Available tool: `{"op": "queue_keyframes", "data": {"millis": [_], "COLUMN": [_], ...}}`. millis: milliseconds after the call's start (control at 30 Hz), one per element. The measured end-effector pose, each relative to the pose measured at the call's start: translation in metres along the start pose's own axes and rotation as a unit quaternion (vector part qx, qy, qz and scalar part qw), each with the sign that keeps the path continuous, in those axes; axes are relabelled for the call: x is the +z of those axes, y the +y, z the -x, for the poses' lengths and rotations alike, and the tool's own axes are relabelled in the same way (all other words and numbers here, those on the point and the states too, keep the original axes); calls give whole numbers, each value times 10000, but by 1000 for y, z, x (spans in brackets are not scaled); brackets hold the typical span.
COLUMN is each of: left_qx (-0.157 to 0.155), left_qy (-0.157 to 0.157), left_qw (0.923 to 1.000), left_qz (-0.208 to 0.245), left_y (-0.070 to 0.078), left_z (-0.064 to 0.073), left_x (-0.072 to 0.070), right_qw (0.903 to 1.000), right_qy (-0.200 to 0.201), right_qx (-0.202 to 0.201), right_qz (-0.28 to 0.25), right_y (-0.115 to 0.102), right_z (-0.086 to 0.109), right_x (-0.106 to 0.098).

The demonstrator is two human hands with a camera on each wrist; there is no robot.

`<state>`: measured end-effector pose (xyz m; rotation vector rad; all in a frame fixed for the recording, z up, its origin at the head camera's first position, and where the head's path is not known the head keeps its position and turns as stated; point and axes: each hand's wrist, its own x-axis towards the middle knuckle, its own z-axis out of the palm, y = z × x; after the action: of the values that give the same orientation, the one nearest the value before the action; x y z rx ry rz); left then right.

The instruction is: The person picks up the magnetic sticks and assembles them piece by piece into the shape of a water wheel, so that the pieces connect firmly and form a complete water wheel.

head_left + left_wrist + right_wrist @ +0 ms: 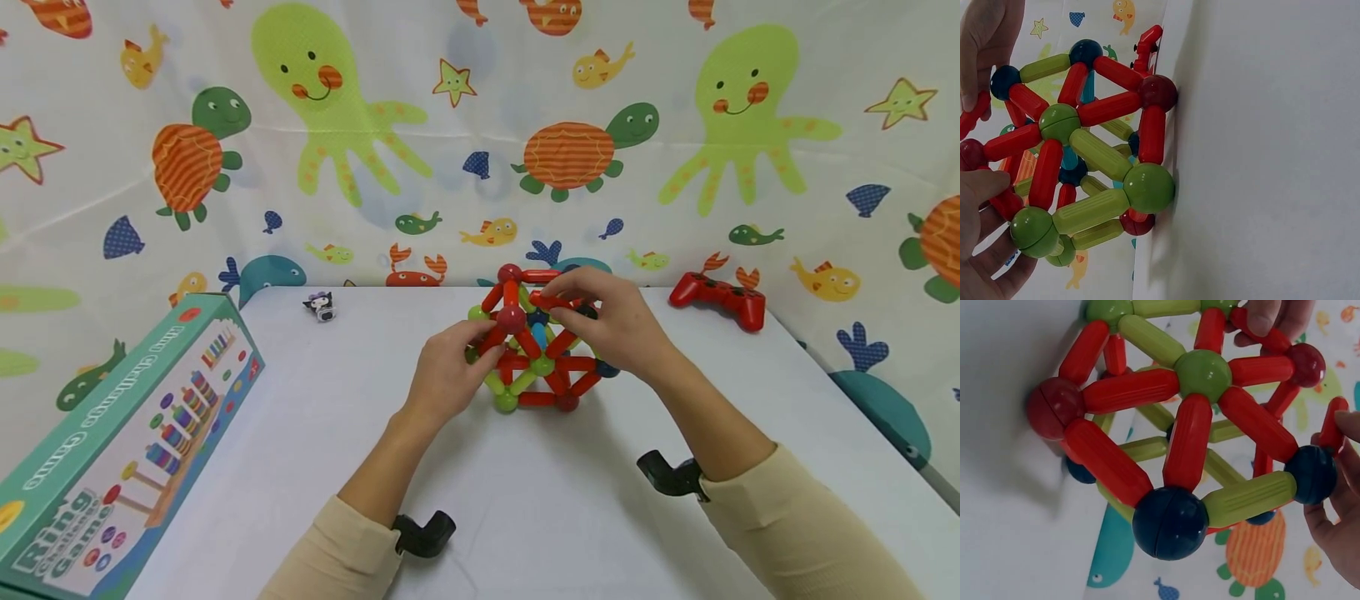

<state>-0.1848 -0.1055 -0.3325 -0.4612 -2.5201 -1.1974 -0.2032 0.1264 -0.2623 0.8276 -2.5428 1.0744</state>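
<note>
A framework of magnetic rods and balls (542, 365) stands on the white table, in red, lime green and dark blue. At its left side my left hand (442, 367) pinches a red rod of the frame (1275, 340), between a green ball and a dark red ball (1305, 364). Over the upper right side, my right hand (618, 325) holds another red rod (1333, 425) between thumb and fingers. One end of that rod is right at a dark blue ball (1311, 475); the right hand's other fingers lie behind this ball in the right wrist view.
A ring game box (172, 433) lies along the left of the table (337, 467). Toward the back stand a small figurine (321, 306) on the left and a red game controller (717, 302) on the right. A sea-animal curtain (480, 108) hangs behind.
</note>
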Motion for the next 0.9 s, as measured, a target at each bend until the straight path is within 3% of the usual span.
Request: {"op": "queue_keyframes", "data": {"millis": [400,900], "left_qx": [107,108], "left_qy": [3,12], "left_qw": [9999,9999], "left_qz": [-26,-7], "left_y": [-1,0], "left_z": [0,1], "left_x": [-1,-2], "right_qw": [9977,9888], "right_qy": [-495,-1207], "right_qx": [-207,-106], "right_qz": [403,875], "right_y": [1,-11], "right_z": [-4,-14], "right_x": [-3,-9]}}
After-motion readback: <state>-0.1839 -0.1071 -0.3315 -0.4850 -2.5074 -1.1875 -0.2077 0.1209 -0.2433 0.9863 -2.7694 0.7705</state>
